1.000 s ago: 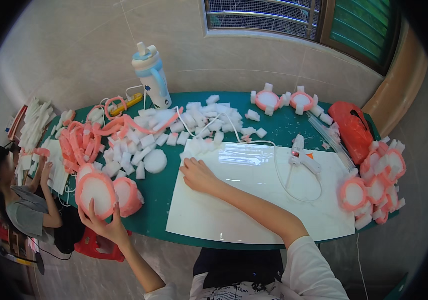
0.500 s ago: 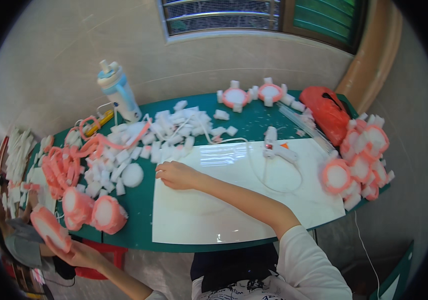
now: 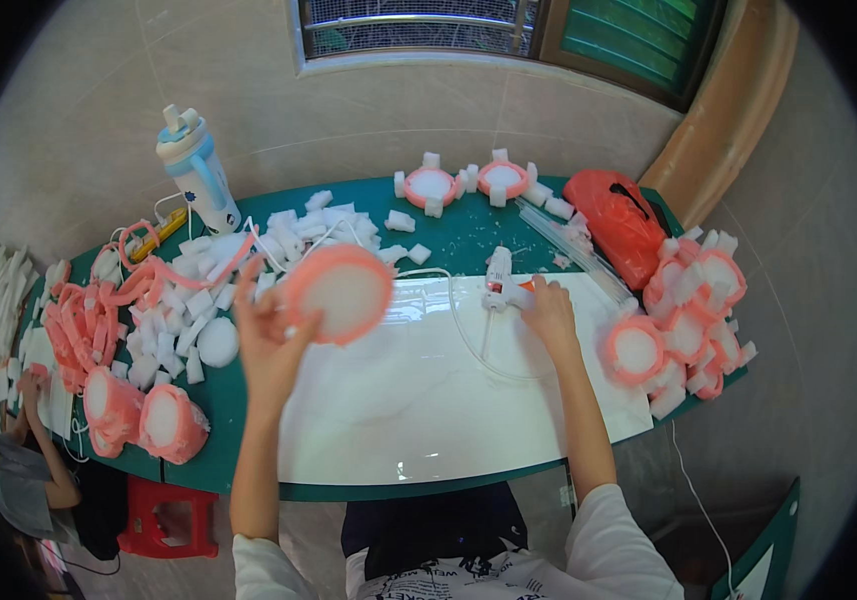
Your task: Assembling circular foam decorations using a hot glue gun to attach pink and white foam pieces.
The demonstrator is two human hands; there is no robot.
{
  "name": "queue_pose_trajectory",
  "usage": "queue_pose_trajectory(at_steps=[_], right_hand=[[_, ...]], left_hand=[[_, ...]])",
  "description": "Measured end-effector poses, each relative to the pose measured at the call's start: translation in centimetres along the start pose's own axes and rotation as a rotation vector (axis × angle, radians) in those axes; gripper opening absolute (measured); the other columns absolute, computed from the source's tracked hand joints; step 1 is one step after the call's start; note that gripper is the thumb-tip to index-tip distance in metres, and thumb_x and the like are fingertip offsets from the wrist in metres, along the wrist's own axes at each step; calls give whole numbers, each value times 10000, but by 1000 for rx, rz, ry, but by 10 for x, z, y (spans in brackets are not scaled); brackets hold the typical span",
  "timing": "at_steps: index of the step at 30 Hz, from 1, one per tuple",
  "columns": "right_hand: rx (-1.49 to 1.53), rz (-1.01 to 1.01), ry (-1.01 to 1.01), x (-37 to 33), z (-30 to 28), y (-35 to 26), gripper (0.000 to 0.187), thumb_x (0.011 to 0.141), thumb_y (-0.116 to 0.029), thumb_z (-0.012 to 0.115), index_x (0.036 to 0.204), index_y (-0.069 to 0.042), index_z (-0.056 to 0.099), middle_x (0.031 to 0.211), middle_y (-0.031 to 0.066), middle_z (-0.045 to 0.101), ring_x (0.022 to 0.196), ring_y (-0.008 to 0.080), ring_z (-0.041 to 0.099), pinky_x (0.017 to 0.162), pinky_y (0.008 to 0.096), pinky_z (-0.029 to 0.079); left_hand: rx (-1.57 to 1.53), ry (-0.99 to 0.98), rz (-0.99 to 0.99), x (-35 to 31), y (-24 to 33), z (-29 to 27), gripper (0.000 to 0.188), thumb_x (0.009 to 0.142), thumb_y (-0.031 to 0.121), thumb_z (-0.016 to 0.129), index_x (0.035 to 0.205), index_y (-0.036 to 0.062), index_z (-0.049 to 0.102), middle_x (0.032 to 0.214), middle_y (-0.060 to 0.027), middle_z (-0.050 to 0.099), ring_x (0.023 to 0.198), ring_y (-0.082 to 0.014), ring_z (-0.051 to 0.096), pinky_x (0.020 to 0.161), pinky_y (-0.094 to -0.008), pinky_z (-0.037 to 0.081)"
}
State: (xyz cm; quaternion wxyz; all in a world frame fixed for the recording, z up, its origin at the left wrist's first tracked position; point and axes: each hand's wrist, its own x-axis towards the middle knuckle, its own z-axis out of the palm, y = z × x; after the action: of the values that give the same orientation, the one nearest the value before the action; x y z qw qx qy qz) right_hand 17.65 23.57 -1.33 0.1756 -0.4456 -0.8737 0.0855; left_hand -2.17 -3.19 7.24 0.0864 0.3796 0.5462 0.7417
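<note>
My left hand (image 3: 271, 345) is raised over the left part of the white board (image 3: 369, 420). Its thumb and fingers pinch the edge of a round foam disc (image 3: 344, 295), white in the middle with a pink rim. At the board's far side lies a white glue gun (image 3: 497, 272) with an orange trigger and a white cord. The fingers of my right hand (image 3: 553, 318) are closed round its handle, partly hiding it. Left of the board is a loose heap of small white foam blocks (image 3: 289, 235), partly behind the disc.
Pink foam strips (image 3: 74, 330) and stacked pink-rimmed discs (image 3: 171, 422) lie left on the green table (image 3: 229, 470). A bottle (image 3: 199, 175) stands behind. Finished-looking foam rounds (image 3: 684, 330) and a red bag (image 3: 614, 225) are at right. Another person (image 3: 29, 470) sits far left beside a red stool (image 3: 174, 520).
My left hand has brought the foam disc from the lower left up over the board. From the board's left edge, my right hand has moved right to the glue gun and taken its handle.
</note>
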Motion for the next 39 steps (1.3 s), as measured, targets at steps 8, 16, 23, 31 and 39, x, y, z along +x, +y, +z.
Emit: queue_pose_trajectory(at_steps=[8,16,23,31,39], right_hand=[[-97,-28,55,-2,21,-11,420,617,-51,587,1028,-38,503,947,169,508,895,338,513,666,446,456],[106,-59,205,-2,-1,-23,348,635,-53,583,981,-46,546,813,171,551,715,336,571,581,399,454],[1194,37,62,-3,-3,-26,230,794,-101,565,1005,-17,528,638,6,494,474,52,447,393,206,340],[1334,-102,-233,-31,-17,-50,233,770,-26,538,1001,0,525,743,35,541,490,64,458,404,204,357],[1285,-205,-416,-41,-15,-60,273,724,26,536,991,-20,566,825,44,586,577,70,513,459,203,427]], left_hand=[[80,-111,-98,6,-72,8,546,697,-23,648,1204,4,449,922,-50,534,828,-103,540,715,-233,465],[137,-64,-298,3,-89,-6,454,749,71,632,1167,-17,480,986,-82,565,821,-112,549,686,-221,467],[59,1,-331,0,-95,-10,382,765,101,624,1105,-34,511,1000,-81,569,864,-134,538,707,-248,471],[473,-108,20,-2,-90,-2,446,743,51,615,1172,60,490,917,-115,534,833,-201,534,710,-278,467],[583,-208,44,-5,-90,3,654,683,4,634,1276,83,370,987,-116,529,850,-189,545,741,-284,471]])
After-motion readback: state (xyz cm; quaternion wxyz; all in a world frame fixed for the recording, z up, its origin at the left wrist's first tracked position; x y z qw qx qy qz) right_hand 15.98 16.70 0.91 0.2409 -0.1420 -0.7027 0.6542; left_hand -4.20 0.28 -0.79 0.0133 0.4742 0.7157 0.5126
